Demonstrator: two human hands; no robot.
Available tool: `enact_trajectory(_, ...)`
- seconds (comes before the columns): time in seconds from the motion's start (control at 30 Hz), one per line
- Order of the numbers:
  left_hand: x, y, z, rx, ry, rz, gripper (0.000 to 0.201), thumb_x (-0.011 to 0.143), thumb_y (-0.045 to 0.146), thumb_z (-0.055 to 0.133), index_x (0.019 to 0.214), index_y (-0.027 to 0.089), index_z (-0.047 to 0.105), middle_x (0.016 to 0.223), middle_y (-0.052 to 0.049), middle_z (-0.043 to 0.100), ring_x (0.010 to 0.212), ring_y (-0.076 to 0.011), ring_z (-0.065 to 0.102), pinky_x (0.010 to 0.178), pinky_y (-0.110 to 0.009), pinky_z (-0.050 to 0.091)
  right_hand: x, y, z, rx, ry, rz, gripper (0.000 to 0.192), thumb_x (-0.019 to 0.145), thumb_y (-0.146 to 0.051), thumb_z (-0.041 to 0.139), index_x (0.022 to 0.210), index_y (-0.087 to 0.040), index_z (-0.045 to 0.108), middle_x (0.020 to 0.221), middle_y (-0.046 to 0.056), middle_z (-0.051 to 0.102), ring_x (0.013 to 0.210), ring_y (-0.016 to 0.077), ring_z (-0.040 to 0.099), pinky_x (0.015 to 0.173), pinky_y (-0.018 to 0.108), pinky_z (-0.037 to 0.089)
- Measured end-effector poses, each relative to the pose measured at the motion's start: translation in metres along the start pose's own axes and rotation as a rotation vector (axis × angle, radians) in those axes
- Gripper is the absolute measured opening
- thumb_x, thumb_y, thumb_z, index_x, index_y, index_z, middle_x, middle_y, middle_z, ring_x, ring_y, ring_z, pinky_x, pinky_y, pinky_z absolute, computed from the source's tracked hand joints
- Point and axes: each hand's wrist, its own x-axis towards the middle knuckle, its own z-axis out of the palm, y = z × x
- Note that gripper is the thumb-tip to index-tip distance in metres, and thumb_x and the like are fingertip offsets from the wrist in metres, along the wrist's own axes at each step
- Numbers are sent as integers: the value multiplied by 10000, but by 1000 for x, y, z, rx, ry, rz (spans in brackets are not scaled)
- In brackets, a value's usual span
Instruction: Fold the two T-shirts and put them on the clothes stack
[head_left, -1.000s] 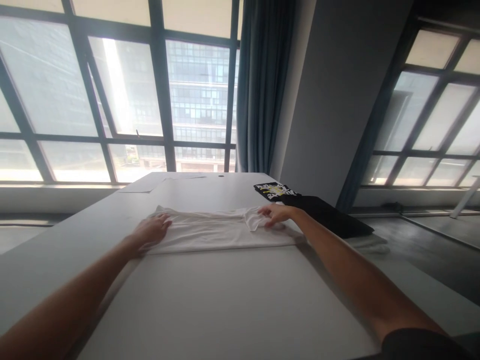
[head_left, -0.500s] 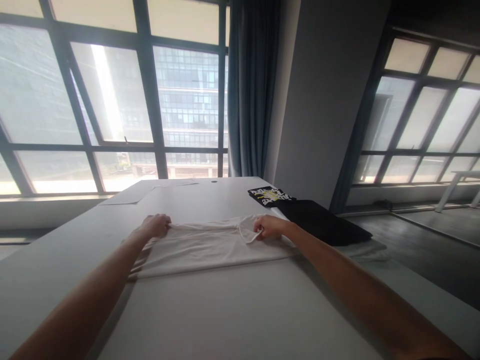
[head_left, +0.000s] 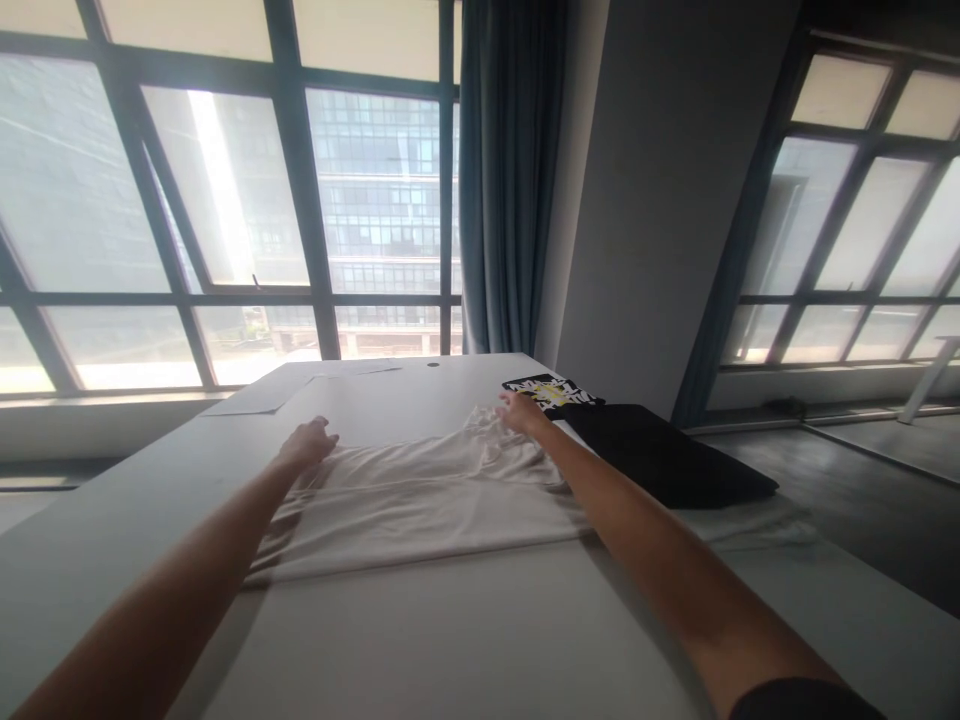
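Observation:
A thin white garment (head_left: 420,510), creased and folded across its width, lies on the white table (head_left: 465,640) in front of me. At its far left corner is my left hand (head_left: 306,443), its thumb and fingers apart and nothing visibly held between them. My right hand (head_left: 523,412) pinches a bunched part of the garment at the far right and pulls it away from me. Both forearms reach over the ends of the garment, and the right one covers part of its right side.
Right of the garment lies a folded black cloth (head_left: 660,455), with a black piece with white and yellow print (head_left: 551,390) behind it. Pale fabric (head_left: 757,525) shows by the black cloth. Paper sheets (head_left: 259,397) lie at the far left. Beyond stand windows and a blue curtain (head_left: 510,180).
My right hand has moved away from me with the garment's far edge, which now spreads farther back in a bunch. My left hand has let go and opened. The view has turned slightly left.

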Motion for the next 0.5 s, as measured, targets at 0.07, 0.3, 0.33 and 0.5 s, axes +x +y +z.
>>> enact_trajectory(0.07,-6,-5,7,14,-81,26,542,867,470,492,1286,161,642,1216,-151,718,1113,-275,670,862,-323,518,-15,3,14,-71,-131,-123,497,892,-396,623,1341,-184,634,1370,119,623,1265,269,576,1074,293,401)
enact_trajectory(0.3,-21,-33,35,161,-239,165,754,908,605,348,1394,74,573,1485,-217,509,1371,-361,475,1106,-450,375,-28,21,37,-222,-477,-154,803,856,-652,606,1498,-187,481,1510,146,483,1381,330,456,1136,374,359)
enact_trajectory(0.33,-19,-37,39,140,-226,168,769,926,587,318,1438,53,524,1537,-218,436,1428,-350,403,1139,-451,338,-24,23,39,-228,-476,-147,820,860,-685,578,1507,-194,467,1537,144,447,1409,332,418,1155,385,331)
enact_trajectory(0.5,2,-42,52,65,-157,98,746,943,578,285,1524,130,420,1615,-180,294,1502,-354,254,1145,-595,278,1,29,52,-211,-430,-86,837,911,-737,439,1576,-241,331,1654,120,208,1510,374,169,1203,524,174)
